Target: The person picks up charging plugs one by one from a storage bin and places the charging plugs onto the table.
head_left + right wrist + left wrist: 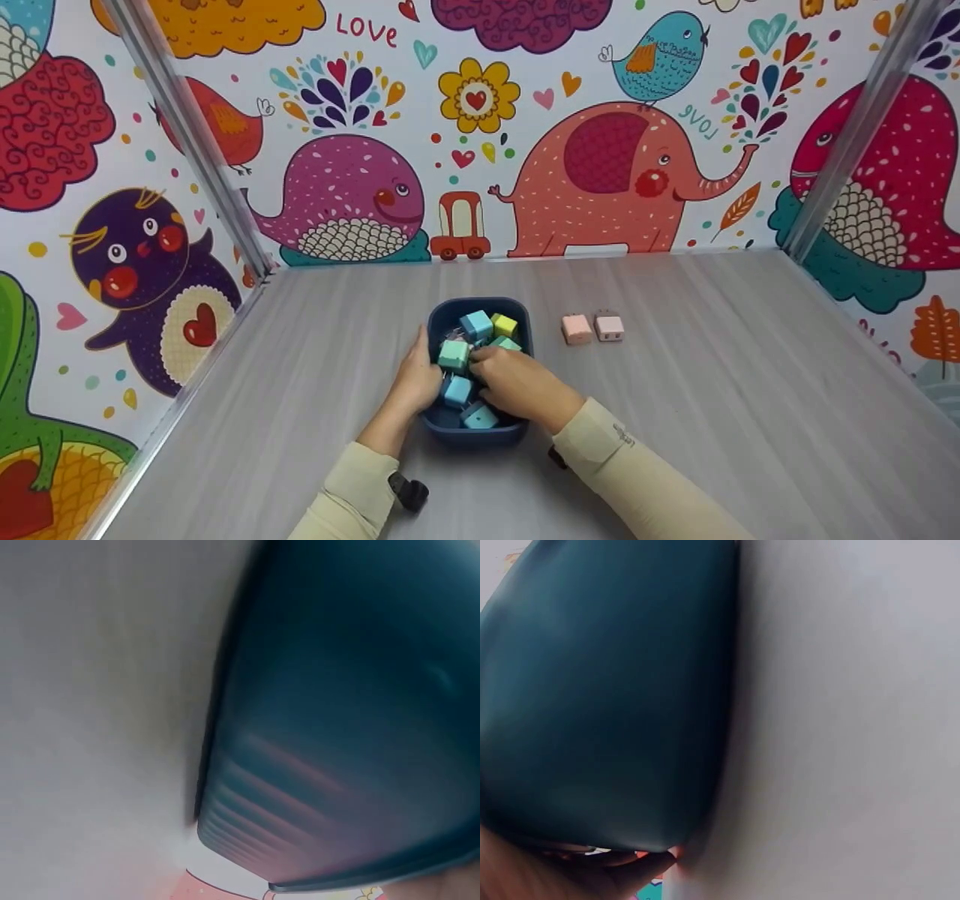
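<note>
A dark blue plastic bin (pixel 480 436) stands on the table, filled with several cube-shaped charger plugs in blue, green and yellow. My left hand (pixel 416 375) holds the bin's left side, fingers along the outer wall beneath the rim. Over the right rim reaches my right hand (pixel 517 379), its curled fingers among the plugs. Those fingertips touch or sit right beside a mint-green charger plug (pixel 454 355); whether they pinch one is hidden. Around it lie a blue plug (pixel 475 325), a yellow plug (pixel 505 325) and a lower blue plug (pixel 457 391). Both wrist views mostly show the bin's outer wall (pixel 352 705).
Right of the bin, a peach-pink charger plug (pixel 576 330) and a paler pink plug (pixel 610 328) lie side by side on the grey wood-grain table (pixel 712 390). Printed cartoon panels (pixel 480 172) with metal corner posts enclose the table's back and sides.
</note>
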The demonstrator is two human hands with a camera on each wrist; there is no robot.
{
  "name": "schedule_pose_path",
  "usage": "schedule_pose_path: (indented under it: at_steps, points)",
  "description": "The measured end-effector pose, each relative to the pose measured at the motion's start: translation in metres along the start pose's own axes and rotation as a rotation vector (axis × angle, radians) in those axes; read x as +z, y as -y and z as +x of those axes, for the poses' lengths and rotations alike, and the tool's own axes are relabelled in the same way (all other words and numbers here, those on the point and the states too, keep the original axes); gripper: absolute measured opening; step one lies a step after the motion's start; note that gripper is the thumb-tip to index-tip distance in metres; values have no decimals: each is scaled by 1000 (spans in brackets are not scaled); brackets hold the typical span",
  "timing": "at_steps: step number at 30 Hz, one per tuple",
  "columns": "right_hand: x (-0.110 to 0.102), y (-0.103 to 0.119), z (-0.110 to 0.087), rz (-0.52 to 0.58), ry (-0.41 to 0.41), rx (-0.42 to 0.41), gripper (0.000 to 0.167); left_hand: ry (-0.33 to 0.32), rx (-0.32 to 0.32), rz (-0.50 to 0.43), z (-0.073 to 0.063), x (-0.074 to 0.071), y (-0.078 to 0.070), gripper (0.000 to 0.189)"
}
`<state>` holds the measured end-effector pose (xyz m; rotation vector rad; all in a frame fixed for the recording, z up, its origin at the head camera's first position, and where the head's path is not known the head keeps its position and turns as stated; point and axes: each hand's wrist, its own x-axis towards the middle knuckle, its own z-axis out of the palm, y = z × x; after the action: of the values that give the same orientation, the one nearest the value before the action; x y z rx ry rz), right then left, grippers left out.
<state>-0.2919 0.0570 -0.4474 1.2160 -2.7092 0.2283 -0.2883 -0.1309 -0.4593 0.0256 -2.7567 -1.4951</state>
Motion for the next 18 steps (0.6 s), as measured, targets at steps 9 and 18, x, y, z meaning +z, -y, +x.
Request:
schedule_pose_path:
  at_steps: [9, 18]
  points:
    - [-4, 5, -3, -66, -37, 11, 11, 1, 4, -5, 1, 0, 1, 78]
    - [-2, 6, -3, -51, -123, 11, 18, 3, -5, -14, 2, 0, 2, 78]
